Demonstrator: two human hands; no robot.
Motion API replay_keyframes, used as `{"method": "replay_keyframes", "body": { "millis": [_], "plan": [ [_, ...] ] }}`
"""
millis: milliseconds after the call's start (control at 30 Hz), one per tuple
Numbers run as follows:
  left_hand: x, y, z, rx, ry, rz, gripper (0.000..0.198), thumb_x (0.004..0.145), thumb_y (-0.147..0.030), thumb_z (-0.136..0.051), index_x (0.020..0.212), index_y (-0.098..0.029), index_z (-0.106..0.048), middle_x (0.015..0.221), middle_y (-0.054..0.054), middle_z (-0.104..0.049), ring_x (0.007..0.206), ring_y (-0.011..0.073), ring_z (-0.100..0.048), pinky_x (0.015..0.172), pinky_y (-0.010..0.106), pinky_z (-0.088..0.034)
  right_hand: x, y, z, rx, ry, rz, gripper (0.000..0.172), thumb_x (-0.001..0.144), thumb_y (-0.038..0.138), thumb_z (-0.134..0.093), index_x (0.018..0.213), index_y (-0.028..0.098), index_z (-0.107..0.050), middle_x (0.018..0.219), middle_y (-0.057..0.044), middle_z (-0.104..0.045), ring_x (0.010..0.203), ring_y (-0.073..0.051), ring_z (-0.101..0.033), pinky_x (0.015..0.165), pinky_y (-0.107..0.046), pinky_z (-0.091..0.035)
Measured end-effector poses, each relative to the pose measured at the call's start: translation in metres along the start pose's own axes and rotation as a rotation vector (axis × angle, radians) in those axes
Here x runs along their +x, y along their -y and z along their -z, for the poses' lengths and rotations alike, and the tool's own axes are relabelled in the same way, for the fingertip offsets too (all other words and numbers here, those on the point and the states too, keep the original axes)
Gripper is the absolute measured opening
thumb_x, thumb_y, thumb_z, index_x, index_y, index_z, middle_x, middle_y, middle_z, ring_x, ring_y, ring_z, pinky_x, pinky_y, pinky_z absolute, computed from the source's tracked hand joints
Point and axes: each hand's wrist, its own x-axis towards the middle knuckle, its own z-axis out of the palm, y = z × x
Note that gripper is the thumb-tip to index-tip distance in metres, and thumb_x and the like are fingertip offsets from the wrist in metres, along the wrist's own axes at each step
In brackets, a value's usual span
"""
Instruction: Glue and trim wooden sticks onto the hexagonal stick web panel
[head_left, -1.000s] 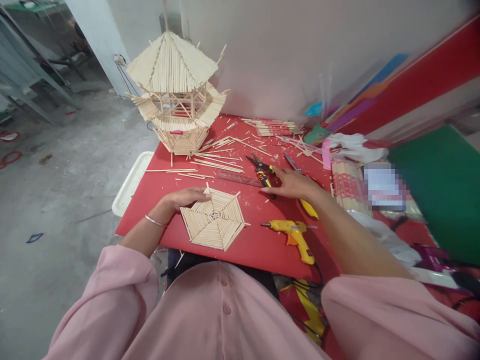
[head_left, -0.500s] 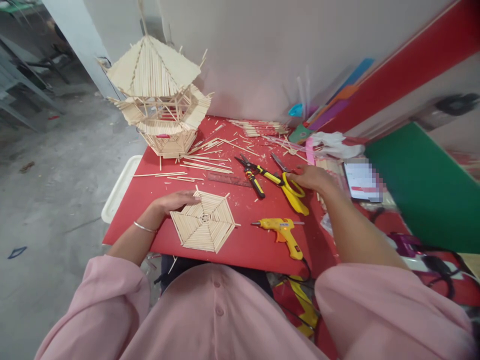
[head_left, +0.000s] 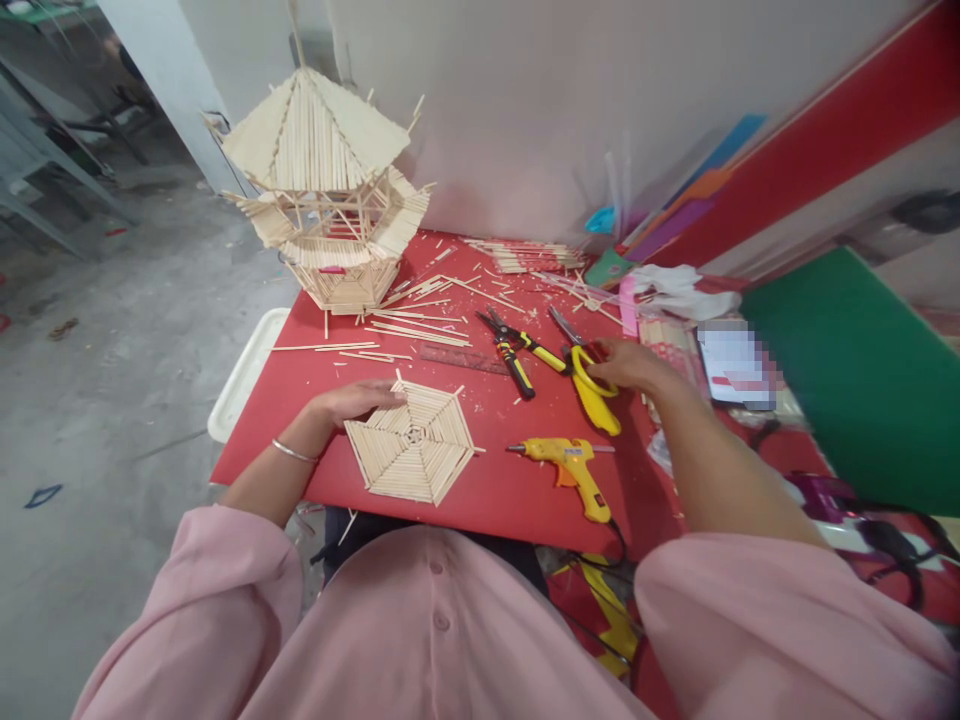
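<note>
My left hand lies on the upper left edge of a hexagonal panel made of thin wooden sticks, its fingers stretched out flat. The panel rests near the table's front edge, and a few stick ends jut past its rim. At the right, my right hand has its fingers closed at the handle loop of yellow-handled scissors, which lie on the table with blades pointing away. Black-and-yellow cutters lie open just left of the scissors. Closer to me is a yellow glue gun on its side.
A pagoda-like stick model stands at the back left of the red table. Loose sticks and a clear ruler lie before it. On the right are a phone, a plastic bag and a green board.
The whole view has shifted slightly. My right hand has moved a little at the scissors' handle, and the scissors have turned slightly. My left hand stays on the panel.
</note>
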Motion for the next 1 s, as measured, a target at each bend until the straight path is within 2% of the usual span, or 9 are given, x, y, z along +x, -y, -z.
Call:
{"method": "replay_keyframes", "body": {
  "millis": [133, 233, 333, 400, 467, 567, 700, 867, 1000],
  "plan": [
    [0.001, 0.002, 0.001, 0.001, 0.015, -0.001, 0.042, 0.08, -0.037, -0.09, 0.111, -0.012, -0.077, 0.1, 0.012, -0.082, 0.085, 0.0198, -0.075, 0.075, 0.029, -0.057, -0.01, 0.005, 0.007, -0.046, -0.031, -0.018, 0.054, 0.09, 0.031, -0.058, 0.14, 0.012, -0.065, 0.13, -0.025, -0.073, 0.11, -0.035, -0.072, 0.086, -0.04, -0.053],
    [0.001, 0.002, 0.002, -0.003, 0.006, -0.012, 0.041, 0.08, -0.037, -0.089, 0.11, -0.012, -0.077, 0.099, 0.011, -0.082, 0.083, 0.019, -0.075, 0.072, 0.027, -0.057, -0.02, 0.019, 0.011, -0.087, -0.14, -0.005, 0.059, 0.095, 0.042, -0.052, 0.145, 0.011, -0.061, 0.142, -0.031, -0.065, 0.126, -0.045, -0.064, 0.094, -0.052, -0.052],
    [0.0, 0.001, 0.001, -0.003, 0.003, -0.015, 0.041, 0.078, -0.037, -0.091, 0.107, -0.012, -0.077, 0.098, 0.011, -0.082, 0.084, 0.019, -0.076, 0.073, 0.027, -0.058, -0.028, 0.042, 0.007, -0.017, -0.193, 0.194, 0.065, 0.101, 0.05, -0.042, 0.155, 0.017, -0.053, 0.154, -0.022, -0.059, 0.14, -0.038, -0.057, 0.108, -0.047, -0.048],
    [0.0, 0.001, 0.001, -0.009, 0.011, -0.009, 0.041, 0.078, -0.037, -0.092, 0.107, -0.012, -0.077, 0.097, 0.011, -0.082, 0.085, 0.0195, -0.076, 0.074, 0.027, -0.058, -0.031, 0.059, 0.001, 0.025, -0.139, 0.341, 0.07, 0.1, 0.058, -0.044, 0.156, 0.017, -0.052, 0.152, -0.019, -0.062, 0.138, -0.036, -0.059, 0.11, -0.045, -0.048],
    [0.001, 0.001, 0.001, -0.021, 0.01, -0.009, 0.042, 0.078, -0.037, -0.092, 0.107, -0.011, -0.077, 0.097, 0.011, -0.082, 0.084, 0.0195, -0.077, 0.073, 0.026, -0.058, -0.031, 0.073, -0.007, -0.001, -0.079, 0.405, 0.079, 0.095, 0.068, -0.049, 0.156, 0.017, -0.052, 0.147, -0.019, -0.066, 0.133, -0.037, -0.062, 0.108, -0.046, -0.05],
    [0.002, 0.004, 0.002, -0.028, 0.007, -0.009, 0.044, 0.077, -0.038, -0.092, 0.108, -0.011, -0.076, 0.096, 0.011, -0.082, 0.082, 0.0191, -0.077, 0.07, 0.026, -0.058, -0.028, 0.084, -0.016, -0.11, -0.08, 0.399, 0.09, 0.089, 0.074, -0.057, 0.159, 0.018, -0.049, 0.144, -0.021, -0.066, 0.128, -0.04, -0.065, 0.105, -0.048, -0.051],
    [0.003, 0.007, 0.002, -0.011, 0.014, -0.018, 0.043, 0.076, -0.04, -0.092, 0.106, -0.012, -0.077, 0.097, 0.011, -0.082, 0.082, 0.0193, -0.077, 0.072, 0.027, -0.059, -0.028, 0.085, -0.018, -0.164, -0.068, 0.386, 0.085, 0.091, 0.066, -0.06, 0.161, 0.021, -0.046, 0.144, -0.021, -0.064, 0.125, -0.038, -0.066, 0.101, -0.045, -0.053],
    [0.004, 0.008, 0.003, -0.003, 0.017, -0.036, 0.044, 0.077, -0.041, -0.091, 0.107, -0.012, -0.077, 0.097, 0.01, -0.082, 0.085, 0.0194, -0.077, 0.077, 0.028, -0.06, -0.035, 0.088, -0.016, -0.199, -0.166, 0.21, 0.116, 0.078, 0.086, -0.062, 0.163, 0.012, -0.037, 0.151, -0.032, -0.054, 0.137, -0.051, -0.055, 0.102, -0.057, -0.051],
    [0.005, 0.009, 0.003, -0.021, 0.035, -0.048, 0.041, 0.079, -0.039, -0.09, 0.108, -0.013, -0.077, 0.097, 0.011, -0.083, 0.084, 0.0197, -0.077, 0.073, 0.027, -0.059, -0.031, 0.091, -0.01, -0.198, -0.002, 0.168, 0.113, 0.074, 0.085, -0.066, 0.156, 0.01, -0.047, 0.137, -0.03, -0.066, 0.122, -0.047, -0.067, 0.094, -0.053, -0.055]
  ]
}}
